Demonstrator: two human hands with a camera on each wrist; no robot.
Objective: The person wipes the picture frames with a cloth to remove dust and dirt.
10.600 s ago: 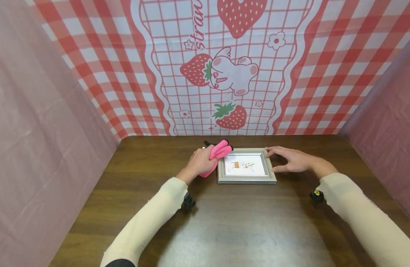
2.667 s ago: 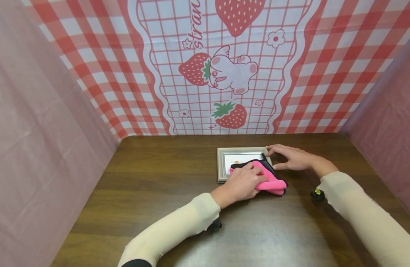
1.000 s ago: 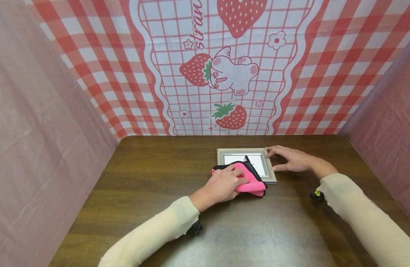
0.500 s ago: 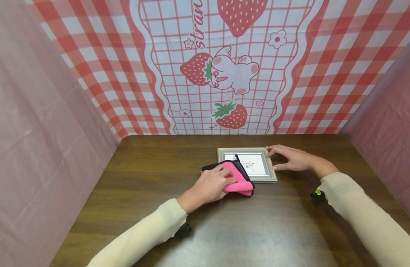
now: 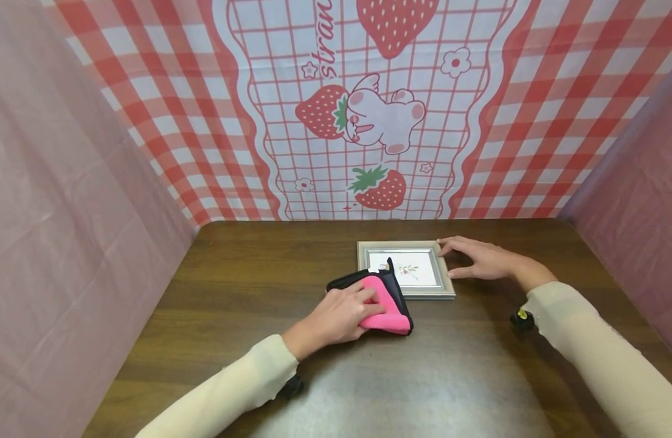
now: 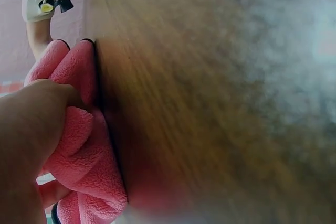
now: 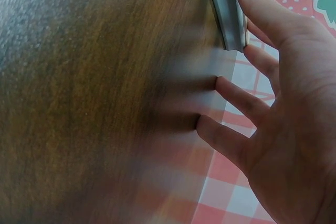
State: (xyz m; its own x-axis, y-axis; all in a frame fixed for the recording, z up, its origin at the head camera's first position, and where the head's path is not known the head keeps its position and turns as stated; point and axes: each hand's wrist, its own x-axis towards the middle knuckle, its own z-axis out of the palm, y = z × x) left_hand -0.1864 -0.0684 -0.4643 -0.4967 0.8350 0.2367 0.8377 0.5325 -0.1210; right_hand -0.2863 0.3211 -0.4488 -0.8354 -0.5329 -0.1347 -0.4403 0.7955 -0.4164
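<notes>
In the head view my left hand (image 5: 338, 313) grips a bunched pink cloth (image 5: 387, 319) with black edging. The cloth covers the near left corner of a silver picture frame (image 5: 434, 294) lying flat, its white print with a small plant drawing partly visible. Close up, the left wrist view has the pink cloth (image 6: 89, 166) folded between thumb and fingers, low against the table. My right hand (image 5: 486, 260) touches the frame's right side with thumb and forefinger. In the right wrist view, other fingertips (image 7: 202, 123) are spread on or just above the wood.
The brown wooden table (image 5: 259, 267) reaches back to a red checked strawberry cloth (image 5: 336, 121) hanging behind it. Pink drapes (image 5: 78, 201) enclose both sides. A black wrist device (image 5: 523, 320) sits under the right forearm.
Over the last second my left hand has drawn the pink cloth left and slightly nearer, uncovering more of the print. Earlier it was at the frame's right side. My right hand has stayed put.
</notes>
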